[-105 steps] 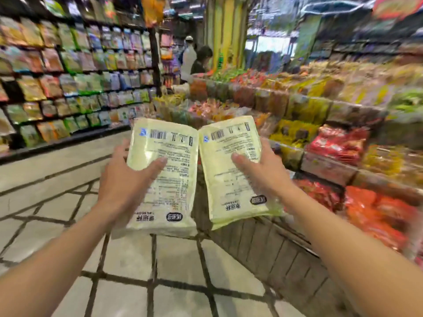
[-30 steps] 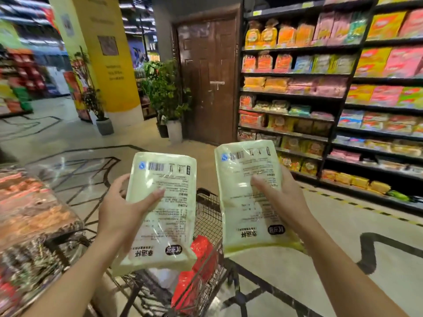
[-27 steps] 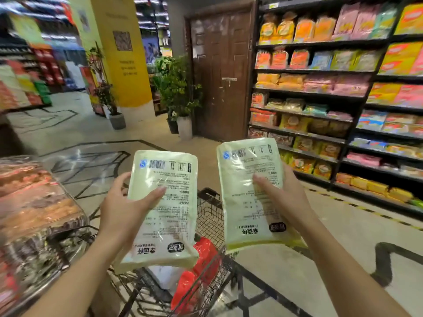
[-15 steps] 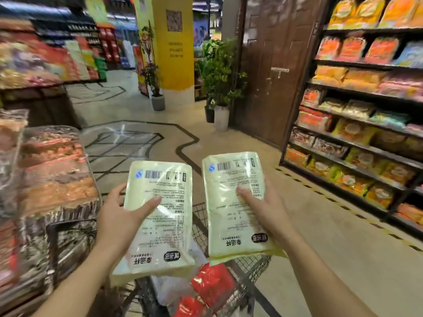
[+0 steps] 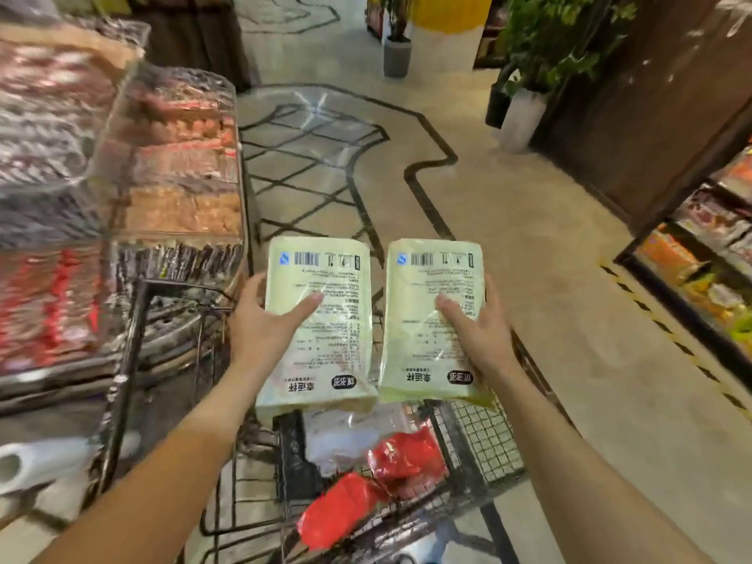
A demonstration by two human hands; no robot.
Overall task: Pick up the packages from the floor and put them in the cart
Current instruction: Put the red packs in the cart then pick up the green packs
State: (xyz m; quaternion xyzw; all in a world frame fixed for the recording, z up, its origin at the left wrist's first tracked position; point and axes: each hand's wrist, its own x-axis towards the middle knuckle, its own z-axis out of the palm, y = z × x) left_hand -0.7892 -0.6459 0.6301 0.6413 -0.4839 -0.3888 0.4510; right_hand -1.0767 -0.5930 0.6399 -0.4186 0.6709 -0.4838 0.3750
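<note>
The view has swung from the snack shelves round and downward; the two pale packages, one in the left hand (image 5: 260,319) and one in the right hand (image 5: 476,331), have come lower and closer together, over the wire cart (image 5: 484,437); red packets (image 5: 407,453) inside it now show plainly

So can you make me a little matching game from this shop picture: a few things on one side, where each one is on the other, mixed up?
Things:
1. left package
2. right package
3. red bags
4. potted plant

Places:
A. inside the wire cart
B. standing on the floor by the dark wooden door
C. held in the left hand
D. held in the right hand

Pairs: 1-C, 2-D, 3-A, 4-B
</note>
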